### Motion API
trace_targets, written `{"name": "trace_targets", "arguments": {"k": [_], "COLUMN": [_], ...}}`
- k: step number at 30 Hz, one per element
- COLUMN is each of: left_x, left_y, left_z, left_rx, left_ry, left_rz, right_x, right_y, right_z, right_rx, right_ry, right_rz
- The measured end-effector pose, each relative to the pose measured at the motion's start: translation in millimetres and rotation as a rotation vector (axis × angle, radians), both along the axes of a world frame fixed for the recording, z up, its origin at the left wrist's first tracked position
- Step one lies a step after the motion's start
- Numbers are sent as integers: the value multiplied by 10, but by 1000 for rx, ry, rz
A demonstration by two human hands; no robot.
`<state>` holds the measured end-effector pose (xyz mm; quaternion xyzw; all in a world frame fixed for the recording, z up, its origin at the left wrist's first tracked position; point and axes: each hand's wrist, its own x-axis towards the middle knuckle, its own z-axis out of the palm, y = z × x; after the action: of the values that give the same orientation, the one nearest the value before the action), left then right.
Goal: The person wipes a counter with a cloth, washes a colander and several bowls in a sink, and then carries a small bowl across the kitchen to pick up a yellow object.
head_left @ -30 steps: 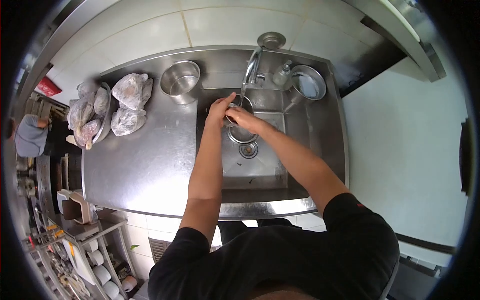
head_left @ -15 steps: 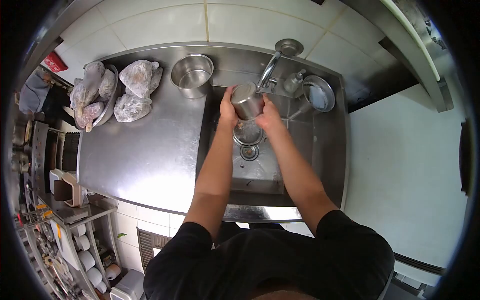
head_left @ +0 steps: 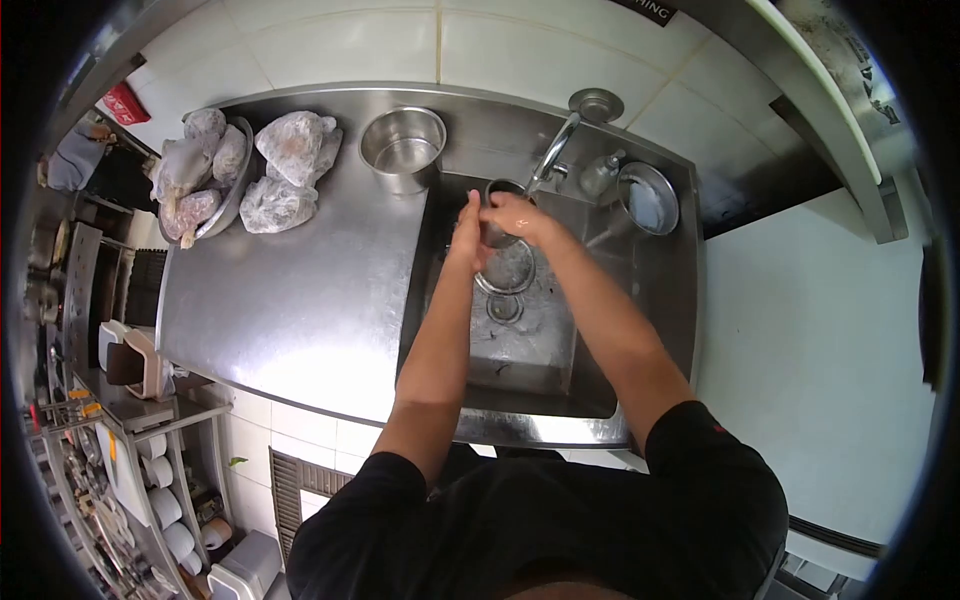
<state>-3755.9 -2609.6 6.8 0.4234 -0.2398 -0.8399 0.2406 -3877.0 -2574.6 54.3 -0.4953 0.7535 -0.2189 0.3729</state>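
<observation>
A small round steel container point(head_left: 505, 187) is held low over the sink beneath the faucet point(head_left: 556, 150), its dark opening partly visible and turned upward. My left hand point(head_left: 469, 235) is closed against its left side, fingers pointing toward the wall. At the rim, my right hand point(head_left: 514, 217) has its fingers bent over the container, covering much of it. Just below my hands, a round metal dish point(head_left: 508, 268) rests in the sink point(head_left: 520, 355) beside the drain point(head_left: 504, 308).
On the steel counter point(head_left: 290, 300) to the left stand a steel pot point(head_left: 403, 148), several plastic-wrapped bundles point(head_left: 297, 150) and a basin point(head_left: 240, 190) of more. A soap bottle point(head_left: 600, 174) and a metal bowl point(head_left: 648, 198) sit right of the faucet. Another person point(head_left: 75, 160) is at far left.
The steel container has been turned from bottom-up to opening-up. My right hand has shifted from its right side onto the rim. The whole view has shifted slightly.
</observation>
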Motion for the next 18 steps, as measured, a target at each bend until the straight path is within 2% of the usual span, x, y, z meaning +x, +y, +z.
{"name": "trace_targets", "arguments": {"k": [1,2,3,4,5,6,7,9,10,11,12,14,17,18], "left_x": [20,27,40,64,131,173,196,213,193,129,95,84,118,127], "left_y": [-44,-95,-113,-129,-121,-50,42,299,293,266,268,292,248,217], "left_z": [-304,-353,-411,-467,-408,-296,-178,188,97,-96,-56,-13,11,-38], "left_rx": [-34,-94,-150,-207,-178,-175,-174,-211,-273,-336,-397,-343,-388,-437], "left_ry": [204,198,188,178,295,226,158,113,109,108,110,122,211,180], "left_rz": [35,31,26,22,-17,-29,-44,-22,1,24,48,62,36,2], "right_x": [7,-13,61,48,175,255,235,265,270,237,197,168,286,266], "right_y": [50,57,115,129,154,169,174,204,228,318,331,342,355,393], "right_z": [33,36,-95,-140,164,335,228,228,235,134,62,6,14,1], "right_rx": [92,180,-86,35,156,275,192,253,282,202,157,68,34,-28], "right_ry": [-90,-176,184,270,356,440,575,543,528,520,530,543,728,696], "right_rz": [180,360,482,502,522,539,603,620,623,558,485,348,398,436]}}
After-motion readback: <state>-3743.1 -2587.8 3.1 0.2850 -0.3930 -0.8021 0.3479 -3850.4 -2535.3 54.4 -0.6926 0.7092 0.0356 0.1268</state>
